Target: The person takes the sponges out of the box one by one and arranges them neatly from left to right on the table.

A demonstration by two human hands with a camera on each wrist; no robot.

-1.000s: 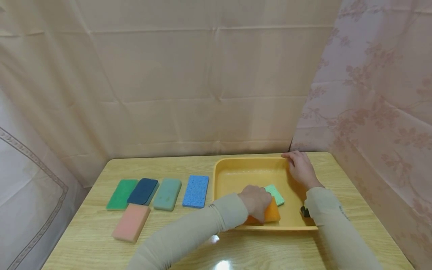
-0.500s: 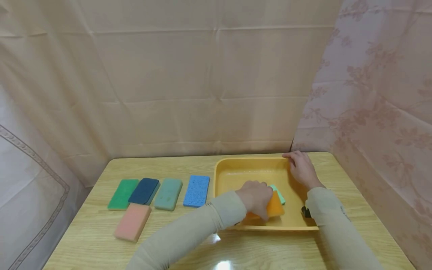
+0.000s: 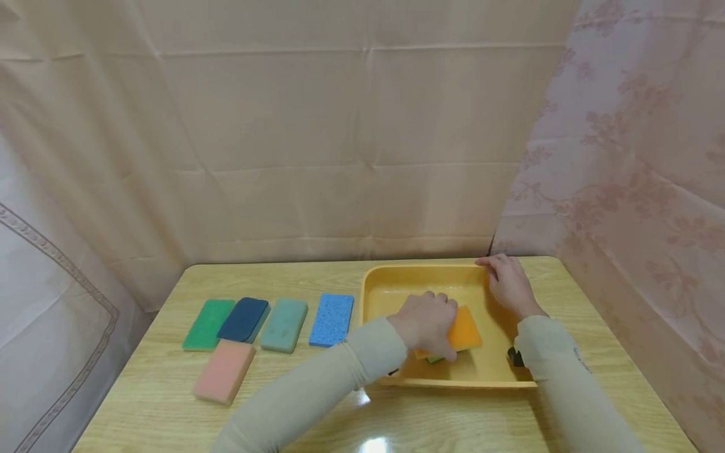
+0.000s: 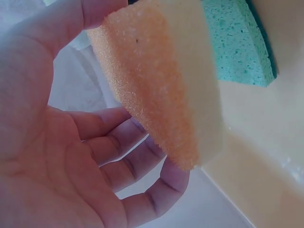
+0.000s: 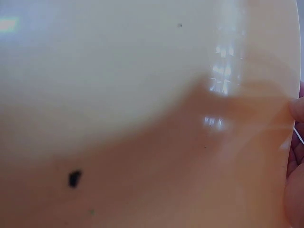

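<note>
My left hand grips an orange sponge over the yellow tray. In the left wrist view, thumb and fingertips hold this sponge by its edges, and a pale layer shows along one side. Behind it is a mint green sponge, mostly hidden in the head view by the orange sponge and hand. My right hand holds the tray's rim near the far right corner. At the edge of the right wrist view, its thumb lies at the rim with the fingers behind.
Left of the tray lie a blue sponge, a grey-green sponge, a navy sponge, a green sponge and a pink sponge on the wooden table. Fabric curtains hang behind and beside it.
My left hand has moved the orange sponge slightly up and away from the tray's near edge, and it now covers the mint green sponge in the head view. My right hand stays put.
</note>
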